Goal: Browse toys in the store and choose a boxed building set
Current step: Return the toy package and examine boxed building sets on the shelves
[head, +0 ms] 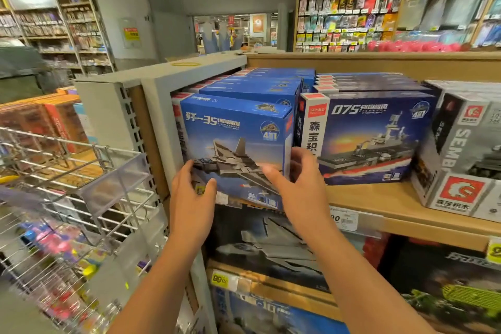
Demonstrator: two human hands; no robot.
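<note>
A blue boxed building set with a grey fighter jet on its front [235, 141] stands at the left end of the wooden shelf [379, 200], tilted slightly out past the shelf's front edge. My left hand [192, 198] grips its lower left corner, thumb on the front face. My right hand [301, 184] holds its lower right edge, with fingers curled round the box's right side and thumb across the front. More identical blue boxes stand in a row behind it.
A blue warship box [368, 138] stands just right of the jet box, then a grey boxed set [466, 157]. Larger dark boxes [271, 247] fill the shelf below. A wire basket rack [70, 171] with small toys juts out at left.
</note>
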